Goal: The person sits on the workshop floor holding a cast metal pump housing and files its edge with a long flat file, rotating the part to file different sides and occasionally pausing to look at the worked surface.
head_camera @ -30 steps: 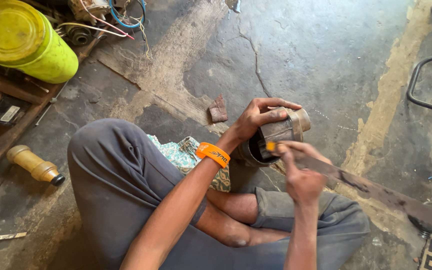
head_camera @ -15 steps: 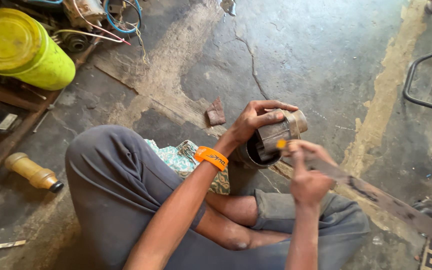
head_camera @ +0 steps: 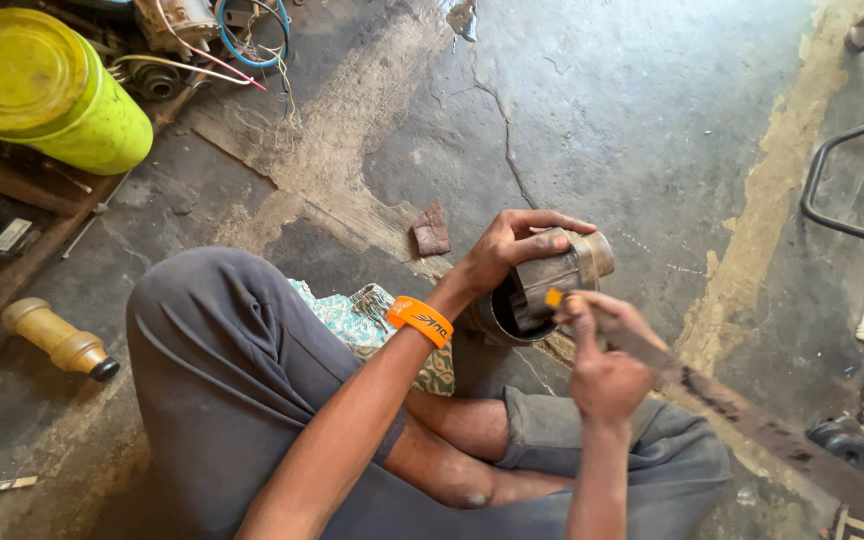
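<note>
Head view: seated on cracked concrete floor (head_camera: pixel 652 120), legs crossed.
Left hand (head_camera: pixel 512 245): fingers wrapped over grey metal cylinder (head_camera: pixel 542 290), held above knee, unmoved since half a second ago.
Right hand (head_camera: pixel 602 365): fingers pinching orange-tipped tool (head_camera: pixel 554 297), now pressed nearer cylinder's rim.

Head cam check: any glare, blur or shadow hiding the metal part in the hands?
Head view: even daylight, sharp focus, no glare; the left hand grips the grey metal cylinder, whose open bore is in dark shadow; the right hand shows slight motion blur; frame edges bend slightly.
</note>
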The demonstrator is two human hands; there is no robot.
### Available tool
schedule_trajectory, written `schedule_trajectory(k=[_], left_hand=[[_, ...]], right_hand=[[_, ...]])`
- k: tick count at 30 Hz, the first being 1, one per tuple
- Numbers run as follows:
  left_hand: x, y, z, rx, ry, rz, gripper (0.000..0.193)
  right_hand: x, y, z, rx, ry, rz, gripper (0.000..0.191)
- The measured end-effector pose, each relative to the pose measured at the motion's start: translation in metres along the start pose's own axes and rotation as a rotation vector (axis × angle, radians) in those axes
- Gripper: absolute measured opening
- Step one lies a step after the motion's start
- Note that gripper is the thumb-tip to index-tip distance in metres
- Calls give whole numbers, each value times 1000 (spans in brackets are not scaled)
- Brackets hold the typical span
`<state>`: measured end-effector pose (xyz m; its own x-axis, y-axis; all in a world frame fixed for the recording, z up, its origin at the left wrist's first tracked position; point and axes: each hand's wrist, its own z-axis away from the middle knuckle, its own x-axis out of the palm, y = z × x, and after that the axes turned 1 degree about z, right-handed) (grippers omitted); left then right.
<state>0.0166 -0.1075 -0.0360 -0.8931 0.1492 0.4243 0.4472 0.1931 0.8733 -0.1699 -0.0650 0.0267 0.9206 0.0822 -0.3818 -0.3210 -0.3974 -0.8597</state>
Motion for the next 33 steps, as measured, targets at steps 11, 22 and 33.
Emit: schedule_trajectory(k=[11, 22, 33], left_hand=[[1, -2, 1, 4, 4, 25, 45], [1, 2, 0, 8, 8, -43, 47], [1, 6, 1, -27, 2, -17, 46]], right_hand=[[-5, 5, -1, 41, 16, -19, 13], [-12, 13, 0, 32, 35, -51, 12], [-10, 21, 4, -24, -89, -139, 14]])
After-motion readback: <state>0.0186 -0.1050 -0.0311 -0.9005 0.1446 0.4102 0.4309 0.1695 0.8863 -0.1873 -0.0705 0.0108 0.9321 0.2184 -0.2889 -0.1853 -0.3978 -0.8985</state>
